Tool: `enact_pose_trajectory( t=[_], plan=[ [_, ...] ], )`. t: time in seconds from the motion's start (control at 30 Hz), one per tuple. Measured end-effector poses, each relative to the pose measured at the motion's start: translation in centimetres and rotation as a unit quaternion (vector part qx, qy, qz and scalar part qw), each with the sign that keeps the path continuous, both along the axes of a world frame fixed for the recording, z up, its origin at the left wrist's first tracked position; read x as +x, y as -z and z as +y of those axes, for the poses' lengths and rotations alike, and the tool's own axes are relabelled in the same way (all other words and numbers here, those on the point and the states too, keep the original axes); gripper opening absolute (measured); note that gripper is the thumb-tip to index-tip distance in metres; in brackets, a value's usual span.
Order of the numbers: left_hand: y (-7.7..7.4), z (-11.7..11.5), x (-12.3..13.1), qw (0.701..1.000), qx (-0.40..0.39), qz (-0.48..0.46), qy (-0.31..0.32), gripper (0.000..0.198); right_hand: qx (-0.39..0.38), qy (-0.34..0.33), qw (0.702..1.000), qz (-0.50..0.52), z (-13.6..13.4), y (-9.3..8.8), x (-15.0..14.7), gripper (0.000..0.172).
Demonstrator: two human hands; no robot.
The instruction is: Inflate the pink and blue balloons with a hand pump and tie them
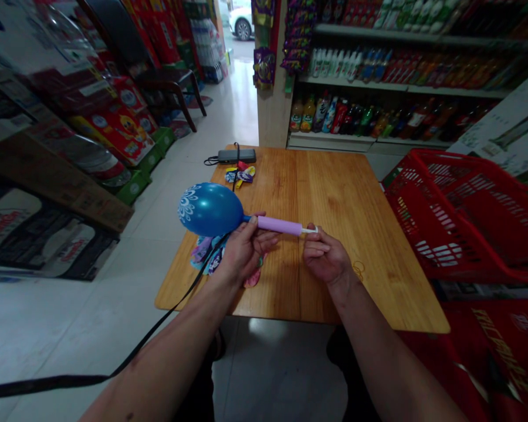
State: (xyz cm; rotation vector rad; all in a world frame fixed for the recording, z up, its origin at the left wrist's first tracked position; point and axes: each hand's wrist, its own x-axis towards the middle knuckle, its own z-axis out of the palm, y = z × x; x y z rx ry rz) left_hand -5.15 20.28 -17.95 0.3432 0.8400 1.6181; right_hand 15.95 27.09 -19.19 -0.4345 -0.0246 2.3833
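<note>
A blue balloon [215, 208] with a white printed pattern, partly inflated, sits on the nozzle end of a purple hand pump [279, 225]. My left hand [245, 246] pinches the balloon's neck against the pump's left end. My right hand [325, 252] is closed on the white pump handle [310, 230], with a short length of the rod showing. Under my left hand and the balloon lie several flat printed balloons [202, 249], partly hidden. A few thin yellow rubber bands [359, 269] rest on the table beside my right wrist.
The wooden table [334, 187] carries a grey power bank [235, 156] and more flat balloons [241, 174] at its far left. A black strap [158, 322] crosses my left forearm. Red shopping baskets [457, 223] stand on the right, stacked boxes on the left, drink shelves [391, 85] behind.
</note>
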Motion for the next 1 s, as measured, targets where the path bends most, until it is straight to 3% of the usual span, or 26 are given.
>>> enact_pose_trajectory(
  t=[0.17, 0.37, 0.53, 0.67, 0.87, 1.0],
  plan=[
    [-0.1, -0.1, -1.0, 0.999, 0.025, 0.007, -0.039, 0.033, 0.006, 0.031, 0.999, 0.018, 0.4, -0.3, 0.6, 0.021],
    [0.2, -0.9, 1.5, 1.000, 0.015, -0.001, 0.012, 0.037, 0.009, -0.008, 1.000, 0.024, -1.5, 0.5, -1.6, 0.023],
    [-0.4, -0.2, -0.3, 1.000, 0.014, -0.003, 0.001, 0.031, -0.003, 0.010, 1.000, 0.008, 0.0, -0.1, 0.3, 0.029],
    [-0.4, -0.2, -0.9, 0.999, 0.022, 0.007, -0.040, 0.031, -0.004, 0.041, 0.999, 0.014, 0.4, -0.4, 1.1, 0.023],
    [0.1, -0.8, 1.5, 1.000, 0.016, -0.006, 0.016, 0.037, 0.001, 0.007, 1.000, 0.001, -1.6, 0.1, -1.7, 0.023],
    [-0.4, -0.3, 0.3, 1.000, 0.003, -0.004, 0.002, 0.032, 0.009, 0.003, 1.000, -0.003, -0.6, -0.1, -0.7, 0.023]
  ],
)
